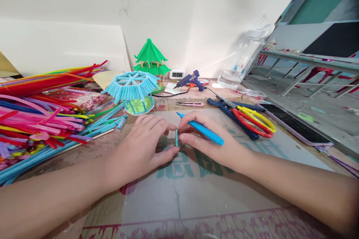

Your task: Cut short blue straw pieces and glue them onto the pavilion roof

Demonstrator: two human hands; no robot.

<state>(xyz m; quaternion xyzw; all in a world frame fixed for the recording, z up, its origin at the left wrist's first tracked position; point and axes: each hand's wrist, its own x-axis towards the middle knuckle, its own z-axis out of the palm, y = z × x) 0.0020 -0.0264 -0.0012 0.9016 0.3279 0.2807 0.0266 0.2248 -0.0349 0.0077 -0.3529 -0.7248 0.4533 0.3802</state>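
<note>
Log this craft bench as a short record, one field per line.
left hand: left hand pinches a short blue stick upright
right hand: right hand holds a blue marker and touches the same stick
surface: cardboard sheet
left side: pile of coloured pipe cleaners
behind hands: blue pavilion model, green pavilion model, glue gun
right side: scissors, phone

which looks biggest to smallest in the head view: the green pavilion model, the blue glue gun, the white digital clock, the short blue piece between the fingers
1. green pavilion model
2. blue glue gun
3. white digital clock
4. short blue piece

The last two look close, and the piece lies nearer the camera, so their order is unsure.
</note>
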